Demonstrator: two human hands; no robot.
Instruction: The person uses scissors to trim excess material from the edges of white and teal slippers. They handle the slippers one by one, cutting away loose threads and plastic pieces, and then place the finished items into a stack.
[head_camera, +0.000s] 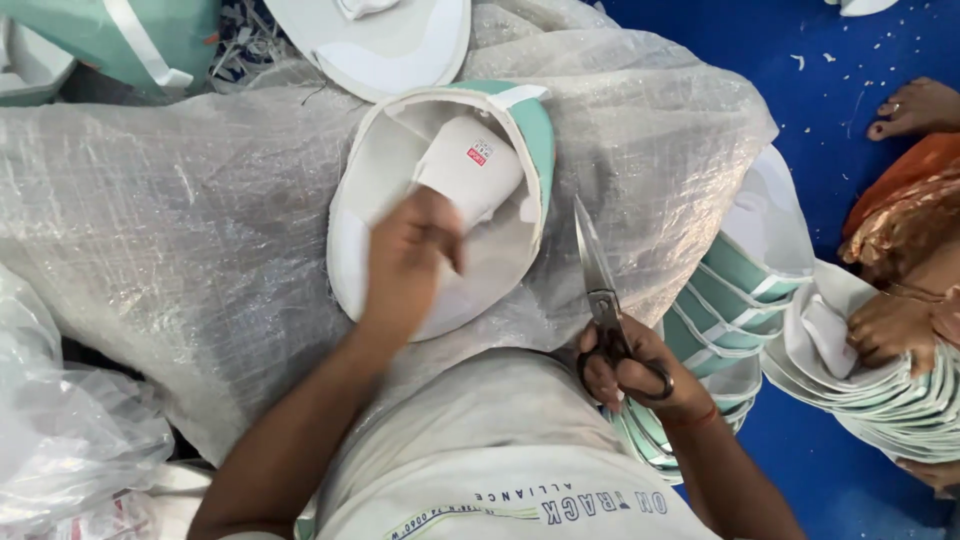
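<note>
- Head view: the left hand (408, 262) presses down on a white shoe upper (440, 205) with a mint-green edge, lying on a woven plastic sack (180, 250) at centre.
- The right hand (640, 370), at five o'clock from it, grips scissors (600, 290), blades shut and clear of the piece; trimming looks unfinished.
- A stack of similar pieces (730, 300) waits at three o'clock.

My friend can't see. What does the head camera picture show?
A person's left hand presses a white slipper with green trim onto a clear plastic sack, while the right hand holds scissors, points up. Stacked slippers and a co-worker's hand sit at right.
</note>
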